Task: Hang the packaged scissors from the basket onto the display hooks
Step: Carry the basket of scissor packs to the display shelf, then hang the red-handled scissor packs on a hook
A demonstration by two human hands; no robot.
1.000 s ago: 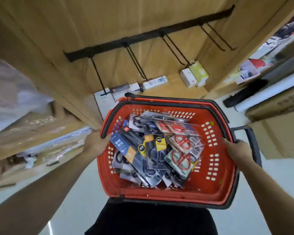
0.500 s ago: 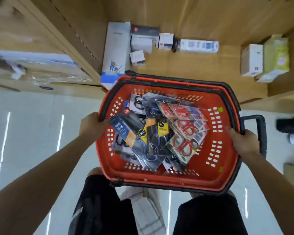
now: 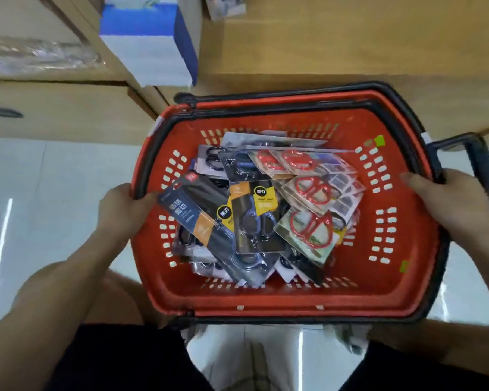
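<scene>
I've dropped the basket (image 3: 266, 303) low by the shelf (image 3: 336, 46), hooks gone from view, left hand (image 3: 124, 210) and right hand (image 3: 446, 204) each gripping its rim, packaged scissors (image 3: 254, 215) all piled inside, so hanging hasn't started.

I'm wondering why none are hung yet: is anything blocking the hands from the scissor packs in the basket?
Nothing visible covers the scissor packs; the basket is open on top. But the left hand and right hand each grip its rim, so neither is free. The display hooks are out of view.
</scene>
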